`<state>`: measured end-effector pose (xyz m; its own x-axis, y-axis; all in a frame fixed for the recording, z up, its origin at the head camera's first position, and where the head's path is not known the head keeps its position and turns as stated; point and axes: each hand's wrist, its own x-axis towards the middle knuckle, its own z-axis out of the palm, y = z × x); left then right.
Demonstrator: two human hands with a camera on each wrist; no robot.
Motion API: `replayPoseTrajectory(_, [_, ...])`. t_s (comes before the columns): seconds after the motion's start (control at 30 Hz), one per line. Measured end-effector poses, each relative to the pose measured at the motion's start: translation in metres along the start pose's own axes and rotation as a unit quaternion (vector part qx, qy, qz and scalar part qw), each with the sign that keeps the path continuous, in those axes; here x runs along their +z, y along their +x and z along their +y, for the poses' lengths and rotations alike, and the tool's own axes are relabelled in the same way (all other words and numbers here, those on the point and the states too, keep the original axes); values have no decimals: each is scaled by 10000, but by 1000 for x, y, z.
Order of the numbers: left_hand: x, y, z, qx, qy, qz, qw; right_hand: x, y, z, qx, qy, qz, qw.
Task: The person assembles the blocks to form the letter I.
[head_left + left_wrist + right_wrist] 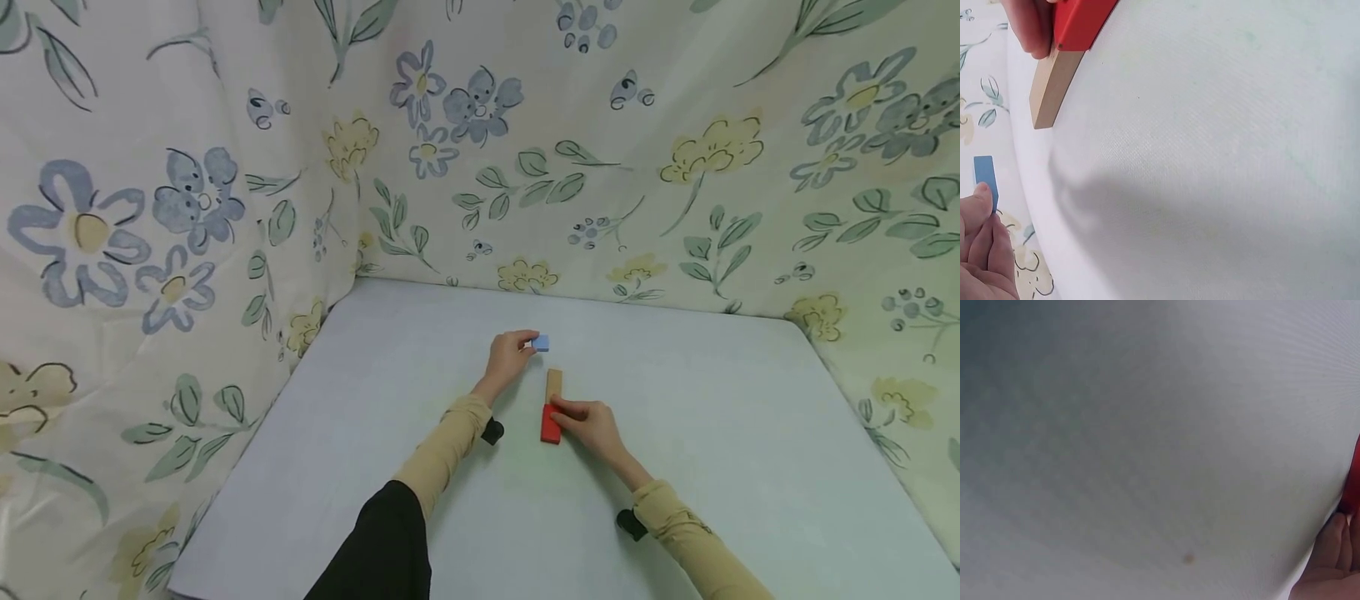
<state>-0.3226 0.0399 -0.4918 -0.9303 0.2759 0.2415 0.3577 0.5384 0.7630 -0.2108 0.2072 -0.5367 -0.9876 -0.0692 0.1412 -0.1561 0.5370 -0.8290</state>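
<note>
A small blue block [541, 342] is pinched between the thumb and fingers of my left hand [510, 358], beyond the far end of a plain wooden block [554, 383]. In the left wrist view, the blue block [986, 175] is held by its lower end, apart from the wood. A red block [551, 428] lies end to end with the wooden block, on the side nearer me. My right hand [596, 427] grips the red block from the right, near where the two meet. Only part of the red block [1352, 490] shows in the right wrist view.
The blocks are on a white-covered table [712, 417]. A floral curtain [540, 192] hangs along its back and sides. Dark wrist cameras sit under both forearms, one of them a black device [632, 525] close to the tabletop. A black cloth [386, 533] covers part of the left arm.
</note>
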Motion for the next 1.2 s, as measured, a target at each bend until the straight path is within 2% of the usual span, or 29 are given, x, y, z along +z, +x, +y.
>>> replayPoseTrajectory(0.2, [2,2,-1,-60,220,-115,9997,-2,1,-1,360,137,-219,9990])
replayPoseTrajectory(0.37, [7,1,-4,-25,458,-124,9989,-1,1,0,388,129,-206,9990])
replayPoseTrajectory(0.53, [13,1,-6,57,409,-66,9991,0,0,-2,367,168,-142,9991])
replayPoseTrajectory(0.7, [19,-2,-7,-43,430,-100,9990,1,1,-2,252,48,-108,9996])
replayPoseTrajectory(0.8, [22,-1,-7,-62,463,-161,9988,0,1,-2,318,48,-75,9995])
replayPoseTrajectory(1.2, [33,7,-3,-161,591,-311,9976,-2,2,-1,317,110,-75,9994])
